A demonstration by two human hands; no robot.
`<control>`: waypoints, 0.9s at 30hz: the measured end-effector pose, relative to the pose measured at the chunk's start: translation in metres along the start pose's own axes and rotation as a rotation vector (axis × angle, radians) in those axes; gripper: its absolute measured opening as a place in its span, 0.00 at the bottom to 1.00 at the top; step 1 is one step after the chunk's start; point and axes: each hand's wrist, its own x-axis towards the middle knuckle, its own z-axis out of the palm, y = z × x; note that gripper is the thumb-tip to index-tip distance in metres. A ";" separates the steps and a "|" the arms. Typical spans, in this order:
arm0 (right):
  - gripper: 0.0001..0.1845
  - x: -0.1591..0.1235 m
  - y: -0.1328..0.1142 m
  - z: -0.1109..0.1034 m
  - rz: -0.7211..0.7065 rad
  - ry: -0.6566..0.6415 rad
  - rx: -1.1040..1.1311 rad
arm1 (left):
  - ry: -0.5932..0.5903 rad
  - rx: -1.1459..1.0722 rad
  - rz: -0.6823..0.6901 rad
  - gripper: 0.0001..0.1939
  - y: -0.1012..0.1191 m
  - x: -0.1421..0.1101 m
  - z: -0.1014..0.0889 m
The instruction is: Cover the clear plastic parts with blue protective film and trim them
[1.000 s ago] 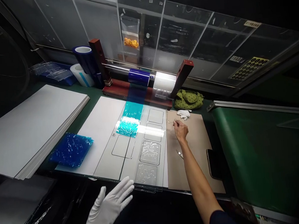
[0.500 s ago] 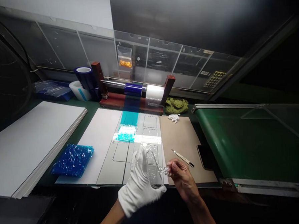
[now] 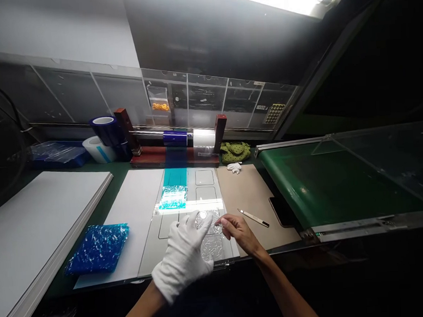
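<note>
My left hand (image 3: 183, 254), in a white glove, hovers palm down over the marked board (image 3: 150, 249), its fingers and thumb spread apart. No held thing shows plainly between them. Beside its fingers, clear wrinkled film (image 3: 212, 248) covers outlined rectangles on the board. My bare right hand (image 3: 238, 230) is closed in a pinch just right of the glove. A small crumpled piece of clear film (image 3: 218, 227) sticks out from its fingertips. To the right, a slim craft knife (image 3: 253, 218) lies on the brown cardboard (image 3: 248, 189).
Behind the board stands a roll holder (image 3: 151, 156) with blue film (image 3: 175, 138) and clear film (image 3: 204, 141). A blue film stack (image 3: 99, 248) and white sheets (image 3: 48, 224) lie left. A phone (image 3: 283, 211) and green conveyor belt (image 3: 326, 181) are right.
My left hand has moved left and lower, its thumb drawing back from the right. The clear plate it seemed to hold no longer shows between its fingers. My right hand's film appears smaller.
</note>
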 end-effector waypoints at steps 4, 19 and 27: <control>0.19 0.001 -0.008 0.009 -0.096 0.102 -0.389 | -0.128 0.090 -0.022 0.45 0.009 0.013 -0.012; 0.21 -0.005 -0.011 -0.003 0.061 0.056 0.264 | 0.225 -0.514 0.190 0.47 -0.003 0.010 0.034; 0.17 -0.001 -0.018 -0.007 -0.054 0.248 -0.225 | 0.101 -0.212 0.070 0.43 0.023 0.029 0.019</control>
